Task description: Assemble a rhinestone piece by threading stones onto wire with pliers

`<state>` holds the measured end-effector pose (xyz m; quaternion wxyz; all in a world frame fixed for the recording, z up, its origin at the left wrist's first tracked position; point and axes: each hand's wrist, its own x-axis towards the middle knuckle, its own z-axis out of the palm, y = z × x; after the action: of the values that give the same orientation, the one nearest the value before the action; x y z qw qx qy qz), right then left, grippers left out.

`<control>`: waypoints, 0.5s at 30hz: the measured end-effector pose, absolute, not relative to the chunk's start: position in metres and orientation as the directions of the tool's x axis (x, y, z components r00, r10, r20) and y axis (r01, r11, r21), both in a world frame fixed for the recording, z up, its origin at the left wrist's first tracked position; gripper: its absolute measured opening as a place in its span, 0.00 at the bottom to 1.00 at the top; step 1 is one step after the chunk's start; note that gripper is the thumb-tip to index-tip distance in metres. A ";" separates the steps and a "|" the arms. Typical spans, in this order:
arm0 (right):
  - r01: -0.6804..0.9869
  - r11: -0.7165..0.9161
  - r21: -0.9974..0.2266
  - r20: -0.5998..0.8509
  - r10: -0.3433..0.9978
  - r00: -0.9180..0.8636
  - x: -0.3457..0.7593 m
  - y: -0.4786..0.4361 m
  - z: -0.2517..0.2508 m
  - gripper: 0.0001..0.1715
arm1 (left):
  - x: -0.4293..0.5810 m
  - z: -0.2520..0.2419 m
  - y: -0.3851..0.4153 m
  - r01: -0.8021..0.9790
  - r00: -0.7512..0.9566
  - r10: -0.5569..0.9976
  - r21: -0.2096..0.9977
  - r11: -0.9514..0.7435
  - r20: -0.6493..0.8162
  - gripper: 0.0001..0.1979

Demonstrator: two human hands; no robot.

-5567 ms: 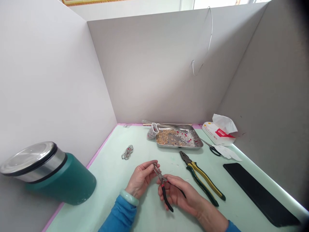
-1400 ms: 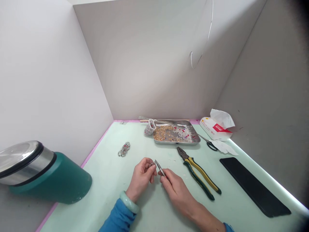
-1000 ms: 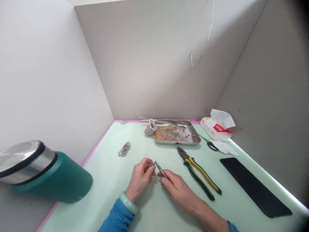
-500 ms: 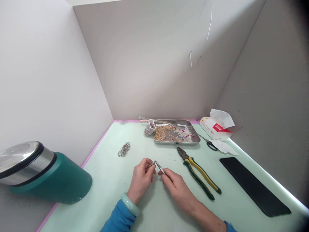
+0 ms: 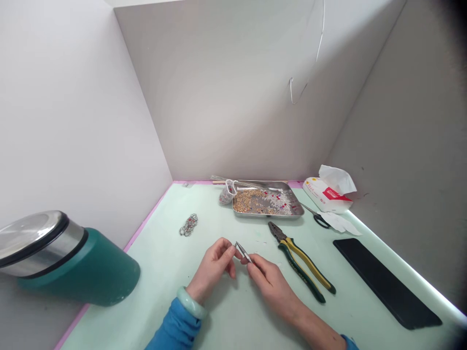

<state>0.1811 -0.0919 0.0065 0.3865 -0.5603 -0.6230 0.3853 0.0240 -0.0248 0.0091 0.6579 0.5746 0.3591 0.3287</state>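
Note:
My right hand [image 5: 268,279] grips a pair of silver tweezers [image 5: 243,252], whose tips point up and left. Facing it, my left hand [image 5: 215,265] pinches thumb against forefinger on a tiny silvery piece, mostly hidden by the fingers. The tweezer tips are right at that pinch; whether they touch the piece I cannot tell. To the left of the hands lies a small heap of beaded chain [image 5: 188,225]. Combination pliers [image 5: 302,262] with green and yellow handles rest to the right, jaws pointing away.
Behind the hands stands a metal tray [image 5: 268,215] of gold, clear and red beads, with a bead-filled bag [image 5: 226,195] beside it. A green tumbler [image 5: 83,267] is at left. Black-handled scissors [image 5: 321,221], a tissue pack [image 5: 326,194] and a black slab [image 5: 386,282] lie at right.
My left hand has turned a little, its thumb now covering more of the small silvery piece. My right hand keeps the tweezers at nearly the same spot. The view has shifted slightly.

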 end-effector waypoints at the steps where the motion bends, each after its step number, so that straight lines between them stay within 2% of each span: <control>1: 0.411 0.087 -0.908 0.062 0.995 -0.075 0.181 -0.092 0.006 0.15 | 0.023 0.009 -0.024 -0.011 0.527 0.845 0.994 0.111 -0.088 0.16; 3: 0.462 0.135 -0.877 0.113 0.991 -0.075 0.180 -0.091 0.003 0.14 | 0.023 0.008 -0.023 0.010 0.523 0.848 0.995 0.095 -0.086 0.16; 5: 0.577 0.202 -0.792 0.192 0.978 -0.079 0.180 -0.090 -0.002 0.13 | 0.023 0.006 -0.022 0.028 0.507 0.857 0.996 0.086 -0.089 0.16; 8: 0.784 0.272 -0.558 0.326 0.941 -0.094 0.177 -0.090 -0.012 0.11 | 0.024 0.002 -0.021 0.050 0.474 0.875 0.995 0.085 -0.099 0.16; 11: 0.908 0.260 -0.328 0.424 0.900 -0.105 0.174 -0.092 -0.021 0.10 | 0.025 -0.002 -0.021 0.089 0.445 0.884 0.990 0.113 -0.141 0.17; 13: 0.946 0.231 -0.226 0.449 0.887 -0.109 0.171 -0.094 -0.026 0.11 | 0.025 -0.004 -0.021 0.122 0.424 0.887 0.982 0.142 -0.181 0.18; 15: 0.959 0.215 -0.184 0.449 0.886 -0.113 0.168 -0.094 -0.027 0.12 | 0.025 -0.004 -0.022 0.145 0.402 0.892 0.976 0.161 -0.207 0.19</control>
<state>0.1681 -0.0939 -0.0272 0.2386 -0.6218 -0.7420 -0.0762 0.0253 -0.0217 -0.0040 0.6122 0.5713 0.4538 0.3048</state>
